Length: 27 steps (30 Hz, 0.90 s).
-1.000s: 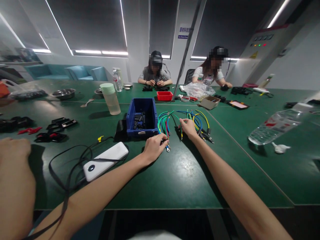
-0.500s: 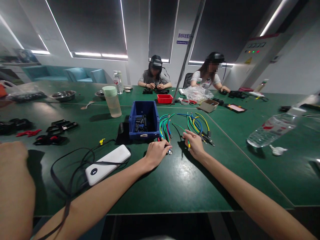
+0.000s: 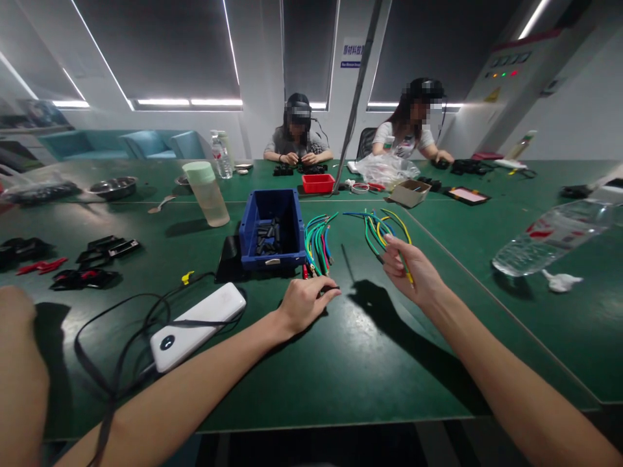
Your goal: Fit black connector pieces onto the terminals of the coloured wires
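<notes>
My right hand (image 3: 413, 269) is raised above the table, its fingers pinching a yellow-green wire (image 3: 407, 269) whose end points down. Behind it lies a loose bundle of blue, green and yellow wires (image 3: 372, 233). On the table, my left hand (image 3: 307, 303) is closed, thumb and fingers close together. A small dark thing shows at its fingertips, too small to name. Just beyond that hand is a second bundle of green, blue and red wires (image 3: 318, 243). The blue bin (image 3: 272, 261), with black sleeve-like pieces (image 3: 268, 237) inside, stands to its left.
A white power bank (image 3: 199, 327) with a black cable lies by my left forearm. A capped cup (image 3: 207, 194) stands behind it. At right, a clear bottle (image 3: 549, 237) leans over the table. Two people work across the table, near a red tray (image 3: 318, 183). Another person's arm (image 3: 19, 376) is at far left.
My right hand has lifted and moved right with the wire. My left hand has stayed near the wire bundle, its fingers shifted slightly. The view has tilted a little.
</notes>
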Motion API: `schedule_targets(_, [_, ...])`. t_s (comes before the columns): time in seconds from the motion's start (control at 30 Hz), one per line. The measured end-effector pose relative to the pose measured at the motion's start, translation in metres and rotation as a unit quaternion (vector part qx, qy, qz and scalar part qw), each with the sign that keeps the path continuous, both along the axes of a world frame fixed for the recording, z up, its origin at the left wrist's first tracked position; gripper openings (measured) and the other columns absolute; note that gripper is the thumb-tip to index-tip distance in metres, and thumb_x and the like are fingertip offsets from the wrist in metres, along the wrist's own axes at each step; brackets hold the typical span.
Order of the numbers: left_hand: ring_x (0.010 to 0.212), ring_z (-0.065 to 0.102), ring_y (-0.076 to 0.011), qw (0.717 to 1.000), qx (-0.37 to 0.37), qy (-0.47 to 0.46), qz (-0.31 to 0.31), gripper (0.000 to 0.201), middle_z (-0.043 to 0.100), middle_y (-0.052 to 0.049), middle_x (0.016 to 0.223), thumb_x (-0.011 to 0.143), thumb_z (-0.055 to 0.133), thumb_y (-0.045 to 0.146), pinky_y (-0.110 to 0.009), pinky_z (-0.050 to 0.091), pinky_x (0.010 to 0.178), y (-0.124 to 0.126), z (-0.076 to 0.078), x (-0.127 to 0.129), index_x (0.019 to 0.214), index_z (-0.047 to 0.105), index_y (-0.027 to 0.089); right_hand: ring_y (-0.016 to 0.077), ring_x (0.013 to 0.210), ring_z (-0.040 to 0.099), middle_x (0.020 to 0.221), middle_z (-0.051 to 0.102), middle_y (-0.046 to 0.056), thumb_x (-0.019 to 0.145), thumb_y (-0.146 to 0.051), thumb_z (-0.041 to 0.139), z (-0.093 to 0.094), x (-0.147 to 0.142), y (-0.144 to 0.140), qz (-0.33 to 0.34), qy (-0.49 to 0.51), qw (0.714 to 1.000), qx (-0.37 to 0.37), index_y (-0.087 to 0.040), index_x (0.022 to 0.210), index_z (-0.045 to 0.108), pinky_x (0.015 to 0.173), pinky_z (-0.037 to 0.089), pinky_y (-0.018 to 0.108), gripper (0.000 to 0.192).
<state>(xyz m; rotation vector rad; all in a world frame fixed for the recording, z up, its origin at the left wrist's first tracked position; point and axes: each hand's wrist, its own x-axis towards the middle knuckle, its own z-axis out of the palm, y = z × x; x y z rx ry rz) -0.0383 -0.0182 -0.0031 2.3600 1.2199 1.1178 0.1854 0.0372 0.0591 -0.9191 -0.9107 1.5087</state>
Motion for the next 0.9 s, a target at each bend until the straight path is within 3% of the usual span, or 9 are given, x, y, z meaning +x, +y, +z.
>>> schedule_targets(0.1, [0.072,0.065,-0.0128,0.999,0.005,0.035,-0.031,0.024,0.071,-0.003,0.088,0.090,0.049,0.036,-0.022,0.048,0.069,-0.001,0.000,0.001,0.094,0.064,0.018,0.0028,0.039,0.025,0.053,0.034,-0.008,0.067,-0.032,0.074,0.003,0.001,-0.001,-0.004,-0.036,0.998,0.042,-0.019,0.069,0.051,0.033,0.018,0.016,0.026])
schedule_targets(0.33, [0.074,0.064,-0.0125,0.994,0.013,0.093,-0.051,0.024,0.069,-0.004,0.091,0.092,0.046,0.034,-0.023,0.048,0.072,-0.004,0.003,0.001,0.098,0.063,0.019,0.0039,0.037,0.028,0.050,0.038,-0.007,0.073,-0.048,0.066,-0.009,-0.003,0.002,-0.012,-0.095,0.994,0.059,-0.017,0.083,0.063,0.034,0.017,0.018,0.033])
schedule_targets(0.6, [0.076,0.064,-0.0128,0.992,0.001,0.110,-0.053,0.021,0.068,-0.004,0.095,0.092,0.047,0.031,-0.023,0.047,0.070,-0.004,0.007,0.000,0.099,0.061,0.019,0.0053,0.034,0.029,0.040,0.036,-0.005,0.080,-0.059,0.052,-0.028,-0.013,0.005,-0.025,-0.161,0.982,0.091,-0.014,0.064,0.062,0.033,0.022,0.019,0.048])
schedule_targets(0.73, [0.076,0.064,-0.0131,0.993,0.001,0.108,-0.039,0.021,0.069,-0.003,0.095,0.092,0.047,0.032,-0.023,0.047,0.069,-0.005,0.009,0.001,0.098,0.062,0.019,0.0055,0.031,0.030,0.040,0.039,-0.005,0.080,-0.066,0.046,-0.031,-0.015,0.004,-0.009,-0.204,0.974,0.097,-0.015,0.070,0.062,0.029,0.019,0.017,0.054])
schedule_targets(0.9, [0.079,0.065,-0.0143,0.995,0.002,0.103,-0.014,0.023,0.070,-0.003,0.094,0.091,0.048,0.034,-0.023,0.047,0.071,-0.005,0.009,0.002,0.098,0.062,0.018,0.0075,0.031,0.042,0.048,0.053,-0.002,0.079,-0.068,0.045,-0.033,-0.019,0.000,0.053,-0.190,0.978,0.070,-0.017,0.083,0.059,0.031,0.033,0.018,0.053])
